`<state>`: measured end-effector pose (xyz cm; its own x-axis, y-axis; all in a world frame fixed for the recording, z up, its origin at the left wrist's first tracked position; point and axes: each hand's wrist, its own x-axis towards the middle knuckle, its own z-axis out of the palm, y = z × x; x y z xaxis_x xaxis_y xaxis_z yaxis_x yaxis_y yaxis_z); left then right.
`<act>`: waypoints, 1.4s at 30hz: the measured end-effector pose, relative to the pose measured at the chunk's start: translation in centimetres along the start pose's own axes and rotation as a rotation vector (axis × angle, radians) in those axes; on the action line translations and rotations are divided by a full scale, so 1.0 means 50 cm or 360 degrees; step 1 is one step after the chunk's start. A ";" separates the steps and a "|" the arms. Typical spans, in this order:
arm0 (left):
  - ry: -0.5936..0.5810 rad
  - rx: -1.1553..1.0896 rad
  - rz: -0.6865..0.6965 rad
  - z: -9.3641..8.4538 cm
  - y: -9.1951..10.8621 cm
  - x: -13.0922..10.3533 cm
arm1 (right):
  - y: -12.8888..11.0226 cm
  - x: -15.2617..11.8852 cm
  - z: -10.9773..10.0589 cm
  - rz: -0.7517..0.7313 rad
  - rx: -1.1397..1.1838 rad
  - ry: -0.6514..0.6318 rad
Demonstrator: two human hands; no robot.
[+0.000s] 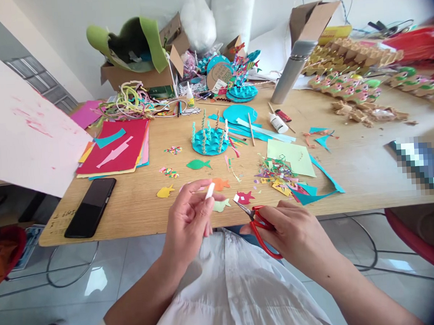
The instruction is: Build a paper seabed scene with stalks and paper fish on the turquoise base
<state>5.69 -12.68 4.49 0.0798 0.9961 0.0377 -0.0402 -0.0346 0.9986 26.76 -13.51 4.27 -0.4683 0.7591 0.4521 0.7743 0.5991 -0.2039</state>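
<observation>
Between the thumb and fingers of my left hand (192, 214) is a small white strip (210, 190). My right hand (295, 231) is closed round the red handles of a pair of scissors (258, 223), whose tips point up and left. A tiny white piece (237, 198) shows at the blade tips, by a red paper fish (246, 198). Around my left hand lie an orange fish (221, 183), a pale green fish (222, 206) partly behind my fingers, and a yellow fish (165, 191). Farther back is a green fish (198, 164).
A blue disc with twisted upright sticks (209, 142) stands mid-table. Paper scraps (281, 176) lie right of it. A phone (90, 208) and red paper sheets (112, 148) are at left. A grey bottle (292, 73), glue bottle (278, 123) and egg-carton pieces (344, 85) stand farther right.
</observation>
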 end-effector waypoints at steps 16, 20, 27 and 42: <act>-0.0002 0.0621 0.0146 -0.008 -0.005 0.018 | -0.003 0.019 0.004 -0.0339 -0.0138 -0.0125; 0.0007 0.0653 0.0146 -0.004 -0.001 0.020 | -0.004 0.020 0.004 -0.0346 -0.0145 -0.0146; 0.0175 0.0544 0.0254 -0.002 -0.007 0.016 | -0.009 0.008 0.011 -0.0039 0.0082 -0.0585; 0.0120 0.0608 0.0374 0.004 -0.013 0.008 | -0.020 0.086 0.028 0.0601 0.1387 -0.0139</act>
<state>5.93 -12.28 3.87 0.0391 0.9602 0.2765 0.3227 -0.2740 0.9060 23.35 -10.51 5.18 -0.3098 0.9364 0.1648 0.3079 0.2628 -0.9144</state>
